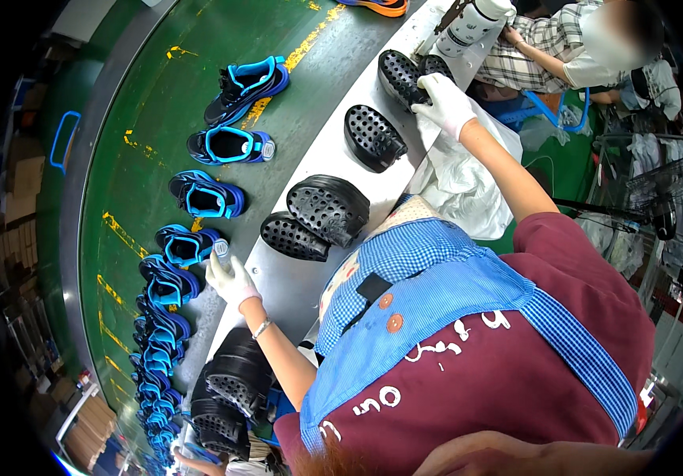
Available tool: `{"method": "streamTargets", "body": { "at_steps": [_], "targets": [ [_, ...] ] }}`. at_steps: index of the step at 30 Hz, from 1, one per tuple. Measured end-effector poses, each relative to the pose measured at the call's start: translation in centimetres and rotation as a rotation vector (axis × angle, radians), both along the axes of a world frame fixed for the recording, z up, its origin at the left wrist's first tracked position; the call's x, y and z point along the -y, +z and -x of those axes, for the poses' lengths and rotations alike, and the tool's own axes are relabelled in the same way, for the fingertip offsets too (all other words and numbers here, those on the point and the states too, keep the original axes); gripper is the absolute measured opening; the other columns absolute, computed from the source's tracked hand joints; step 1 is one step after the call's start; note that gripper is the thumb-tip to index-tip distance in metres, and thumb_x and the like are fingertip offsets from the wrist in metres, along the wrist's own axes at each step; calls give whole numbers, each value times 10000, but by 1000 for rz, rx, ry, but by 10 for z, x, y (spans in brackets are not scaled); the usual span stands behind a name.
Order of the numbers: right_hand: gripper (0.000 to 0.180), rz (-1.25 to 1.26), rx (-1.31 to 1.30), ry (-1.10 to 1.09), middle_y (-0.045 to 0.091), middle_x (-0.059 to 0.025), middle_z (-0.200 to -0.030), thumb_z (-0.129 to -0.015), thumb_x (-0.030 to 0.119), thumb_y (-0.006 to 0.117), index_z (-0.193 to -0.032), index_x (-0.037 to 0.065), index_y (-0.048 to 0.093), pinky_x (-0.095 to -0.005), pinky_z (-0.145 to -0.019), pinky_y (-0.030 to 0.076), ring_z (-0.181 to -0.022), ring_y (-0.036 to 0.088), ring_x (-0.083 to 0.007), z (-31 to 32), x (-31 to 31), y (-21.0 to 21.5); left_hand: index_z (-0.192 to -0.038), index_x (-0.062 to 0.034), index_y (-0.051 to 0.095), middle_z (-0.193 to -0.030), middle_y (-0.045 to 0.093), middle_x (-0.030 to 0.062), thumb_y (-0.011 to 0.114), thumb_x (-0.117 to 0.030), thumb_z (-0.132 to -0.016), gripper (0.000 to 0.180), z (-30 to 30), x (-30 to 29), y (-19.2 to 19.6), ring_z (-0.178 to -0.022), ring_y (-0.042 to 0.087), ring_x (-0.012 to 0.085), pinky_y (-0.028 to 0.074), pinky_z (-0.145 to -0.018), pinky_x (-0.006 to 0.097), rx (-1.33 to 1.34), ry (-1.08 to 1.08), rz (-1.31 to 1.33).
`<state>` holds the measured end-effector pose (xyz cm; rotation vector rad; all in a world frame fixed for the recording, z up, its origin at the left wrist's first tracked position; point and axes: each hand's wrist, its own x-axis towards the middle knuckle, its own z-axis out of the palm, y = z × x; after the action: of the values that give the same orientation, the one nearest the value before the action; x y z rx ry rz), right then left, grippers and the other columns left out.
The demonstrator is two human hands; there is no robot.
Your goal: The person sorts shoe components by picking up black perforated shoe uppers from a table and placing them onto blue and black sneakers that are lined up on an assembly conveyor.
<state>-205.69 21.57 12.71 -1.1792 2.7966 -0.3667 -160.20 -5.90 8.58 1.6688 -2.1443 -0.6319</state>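
Note:
My left hand (231, 283), in a white glove, has its fingers apart beside the heel of a black and blue sports shoe (183, 245). Whether a fingertip touches the shoe's round heel sticker, I cannot tell. My right hand (442, 107), also gloved, grips the end of a black perforated shoe form (398, 78) at the upper right. A second form (435, 67) lies just behind those fingers, partly covered. Between my hands, another black form (373, 136) and a bulky pair (327, 208) rest on the pale metal ledge.
A long row of similar shoes (161, 349) runs down the green belt (143, 103). More black forms (234, 377) sit at the lower left. A white bottle (468, 28) and a seated person (567, 51) are at the upper right, near a white plastic bag (464, 190).

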Motion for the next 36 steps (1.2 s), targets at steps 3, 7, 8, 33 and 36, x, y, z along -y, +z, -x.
{"method": "streamTargets", "body": {
  "at_steps": [3,7,8,33,36],
  "targets": [
    [417,33,10,42,567,-129,-1011,-714,270,755,-1035,74,574,-381,-862,476,-977,578,-304,4,-4,6,-1291,-108,580,-1245,503,166,657,-129,-833,465,2,-8,3,-872,629,213,521,-789,347,19,-12,43],
    [412,96,90,42,563,-130,-956,-696,255,770,-996,48,577,-353,-792,496,-875,598,-283,13,-10,25,-1273,-97,593,-1219,520,187,659,-151,-840,442,2,-14,5,-914,616,246,513,-801,334,-20,15,56],
    [407,147,75,44,557,-135,-933,-689,252,772,-966,29,575,-341,-760,504,-826,600,-262,15,-11,32,-1268,-92,597,-1208,529,197,662,-165,-842,437,3,-15,6,-946,610,264,508,-813,328,-29,25,54],
    [393,315,450,618,582,-151,-917,-711,219,726,-1012,15,576,-373,-756,494,-832,598,-305,-98,111,95,-1447,-3,318,-1355,480,148,646,-208,-902,668,130,-41,75,-1113,566,205,464,-948,325,-999,-220,-986],
    [394,307,545,760,595,-180,-961,-723,204,715,-1030,5,569,-396,-819,481,-918,591,-332,-140,140,98,-1395,-37,375,-1289,526,103,616,-235,-930,559,127,-43,58,-1189,515,237,447,-989,416,-1411,-266,-1362]
  ]
}}
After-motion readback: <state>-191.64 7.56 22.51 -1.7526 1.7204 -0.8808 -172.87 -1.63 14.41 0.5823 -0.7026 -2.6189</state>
